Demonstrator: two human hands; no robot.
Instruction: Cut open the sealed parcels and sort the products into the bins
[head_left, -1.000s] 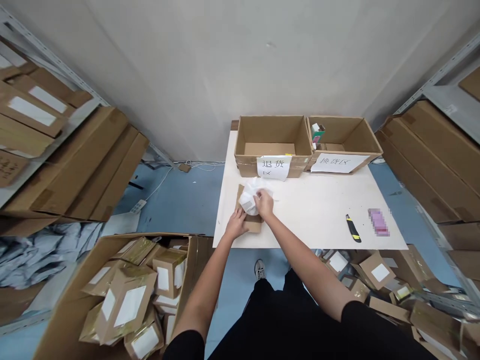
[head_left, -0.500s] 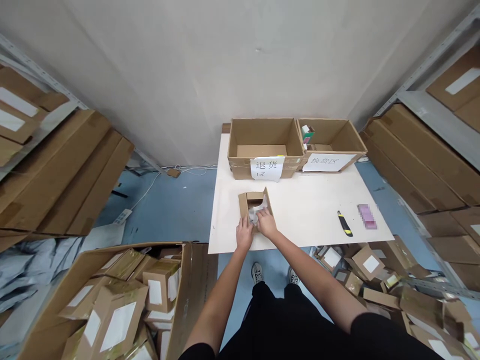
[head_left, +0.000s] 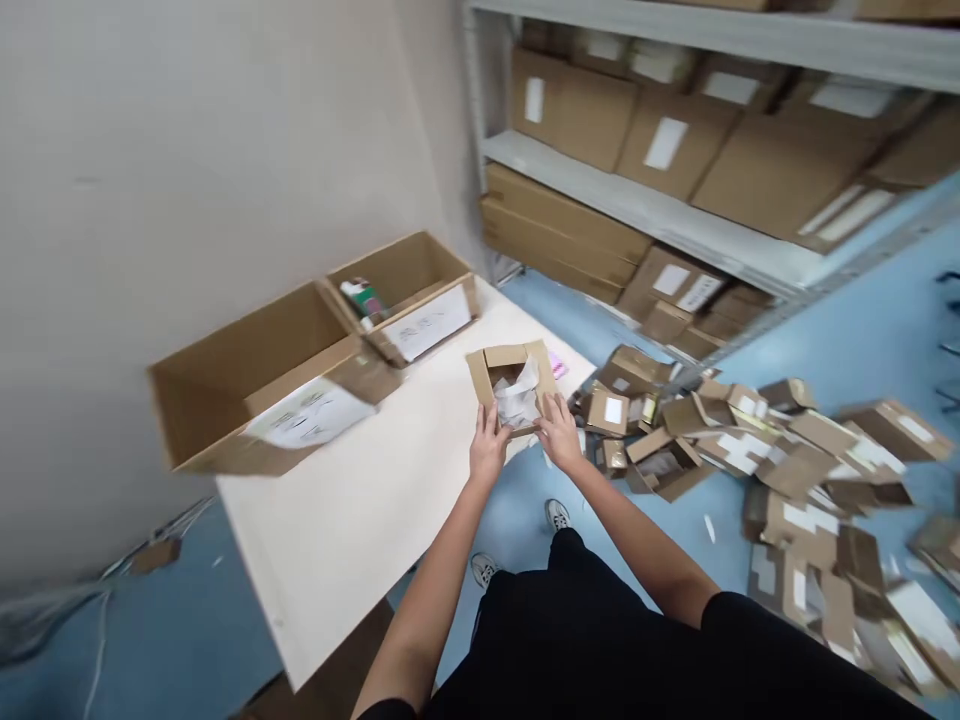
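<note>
Bins [head_left: 232, 350], two and labelled, noted first on the table [head_left: 352, 540]. Next, saw the left hand [head_left: 487, 448] curled around the near left corner of a small open box [head_left: 478, 378], held over the table's near right part, perhaps lifted clear. Found crumpled white paper [head_left: 517, 400] loose inside. Then saw the right hand [head_left: 559, 432] likewise closed on the near right corner. Judged the small open box light, stiff except at its flaps; best gripped by both sides, sparing the flimsy paper.

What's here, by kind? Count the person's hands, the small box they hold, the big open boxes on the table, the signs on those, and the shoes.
Hands: 2
Small box: 1
Big boxes: 2
Signs: 2
Shoes: 2
Total: 9
</note>
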